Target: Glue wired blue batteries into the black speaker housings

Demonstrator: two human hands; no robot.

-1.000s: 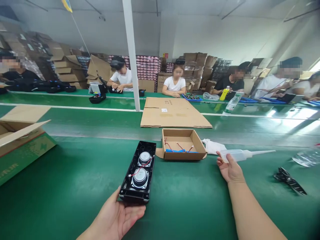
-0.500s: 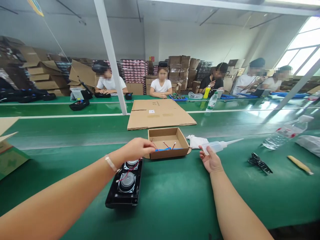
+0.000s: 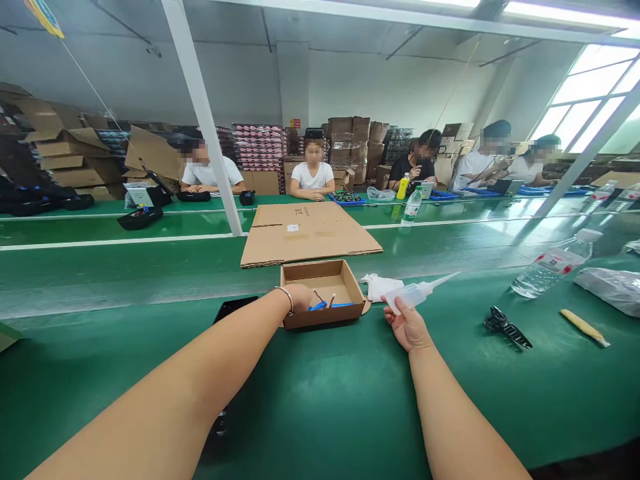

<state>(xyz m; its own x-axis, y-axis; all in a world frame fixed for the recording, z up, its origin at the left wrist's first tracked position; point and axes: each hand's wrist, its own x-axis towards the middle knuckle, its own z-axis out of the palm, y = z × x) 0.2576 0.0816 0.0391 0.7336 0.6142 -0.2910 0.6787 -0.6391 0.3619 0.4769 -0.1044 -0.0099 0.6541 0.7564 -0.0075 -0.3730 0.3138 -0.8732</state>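
Head | right hand (image 3: 411, 329) holds squeeze bottle (image 3: 409, 295) | glossy green table (image 3: 320, 400) | window (image 3: 593, 83) right

Our left hand (image 3: 300, 298) is dipping into the small cardboard box (image 3: 324, 320), its fingertips hiding behind the front wall, so we are not seeing their grip. Our left forearm (image 3: 185, 390) is covering most of a black case (image 3: 234, 308). Our right hand (image 3: 410, 330) is covering part of the squeeze bottle (image 3: 413, 293). The left edge is cutting off a green carton (image 3: 7, 337); pixelation is blurring the co-workers' faces.
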